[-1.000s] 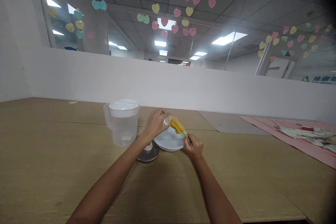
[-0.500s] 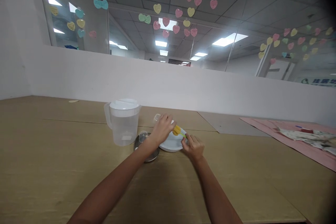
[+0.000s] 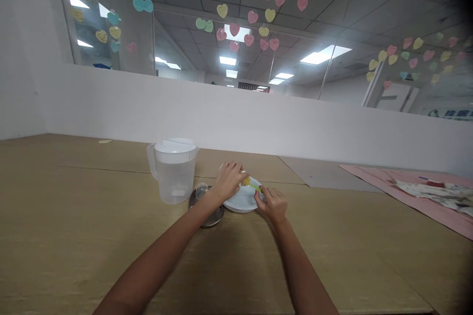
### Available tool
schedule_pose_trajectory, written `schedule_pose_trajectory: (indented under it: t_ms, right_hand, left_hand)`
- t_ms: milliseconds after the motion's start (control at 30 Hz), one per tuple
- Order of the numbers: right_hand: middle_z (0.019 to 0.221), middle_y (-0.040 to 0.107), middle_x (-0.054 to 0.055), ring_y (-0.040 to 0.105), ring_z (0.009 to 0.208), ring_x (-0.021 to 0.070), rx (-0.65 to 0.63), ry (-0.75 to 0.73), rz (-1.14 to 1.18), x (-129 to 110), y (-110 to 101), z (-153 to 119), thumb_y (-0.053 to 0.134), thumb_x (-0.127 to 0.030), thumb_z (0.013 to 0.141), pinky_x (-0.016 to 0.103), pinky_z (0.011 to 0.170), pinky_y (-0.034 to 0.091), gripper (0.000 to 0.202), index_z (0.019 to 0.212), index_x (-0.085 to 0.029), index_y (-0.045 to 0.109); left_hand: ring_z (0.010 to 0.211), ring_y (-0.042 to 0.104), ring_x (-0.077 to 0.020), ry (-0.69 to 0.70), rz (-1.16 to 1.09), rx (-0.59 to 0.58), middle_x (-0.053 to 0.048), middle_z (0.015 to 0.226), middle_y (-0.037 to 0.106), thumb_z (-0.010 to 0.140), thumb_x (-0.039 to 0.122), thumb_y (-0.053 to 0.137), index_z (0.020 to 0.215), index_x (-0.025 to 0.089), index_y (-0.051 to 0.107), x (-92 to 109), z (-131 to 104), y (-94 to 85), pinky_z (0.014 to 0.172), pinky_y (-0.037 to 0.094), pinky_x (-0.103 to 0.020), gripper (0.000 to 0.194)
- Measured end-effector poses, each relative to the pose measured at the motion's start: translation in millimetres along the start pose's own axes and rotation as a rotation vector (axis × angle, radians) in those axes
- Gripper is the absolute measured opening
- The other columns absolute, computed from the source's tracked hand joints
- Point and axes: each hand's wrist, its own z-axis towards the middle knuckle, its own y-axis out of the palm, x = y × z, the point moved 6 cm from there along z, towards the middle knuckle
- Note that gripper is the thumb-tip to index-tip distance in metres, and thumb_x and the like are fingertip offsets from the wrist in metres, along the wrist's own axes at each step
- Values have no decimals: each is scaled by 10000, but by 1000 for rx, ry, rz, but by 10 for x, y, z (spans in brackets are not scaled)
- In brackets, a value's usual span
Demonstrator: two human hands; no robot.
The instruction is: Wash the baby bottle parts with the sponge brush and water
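My left grip [image 3: 229, 180] wraps a container [image 3: 221, 166], my right grip [image 3: 274, 204] pinches the green handle [image 3: 254, 187], and the yellow brush head [image 3: 246, 181] seems deeper inside now.

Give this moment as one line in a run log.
left hand: gripping mostly hidden item | right hand: holding green-handled yellow brush | white bowl: below | dark dish: left of bowl | lidded pitcher: left of dish

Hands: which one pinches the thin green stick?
The right hand: its fingertips grip the green stick, whereas the left hand is at the yellow end.
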Motion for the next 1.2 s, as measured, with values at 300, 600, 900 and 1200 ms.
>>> schedule_pose_trajectory:
  t_ms: [300,600,900,1200]
  right_hand:
    - [710,615,48,508,683,148,79,191,-54,177,-76,3,540,-376,791,232,637,345,243,857,-157,623]
    - [700,595,49,496,668,142,16,170,-6,113,-41,6,501,-376,817,228,621,331,242,850,-172,626]
    - [687,551,57,461,683,172,-111,311,-23,340,80,-161,404,-385,844,256,596,306,297,787,-162,593]
    - [748,586,124,528,654,220,-243,1077,-25,881,225,-527,250,-470,850,284,531,287,461,887,-137,566]
  left_hand:
    - [950,449,-212,-89,-67,-10,-56,1012,516,680,200,598,1085,258,535,-114,-15,-72,798,336,-337,414]
    - [952,445,-211,-11,-39,-42,-65,1008,507,685,141,568,1049,256,553,75,7,-20,806,336,-342,382]
    - [935,459,-206,-101,96,74,-68,962,531,731,38,458,1022,247,557,-201,-28,-172,783,324,-349,372]
    - [965,448,-232,29,254,67,-94,977,546,823,112,406,904,176,595,-128,-33,-135,834,305,-390,215]
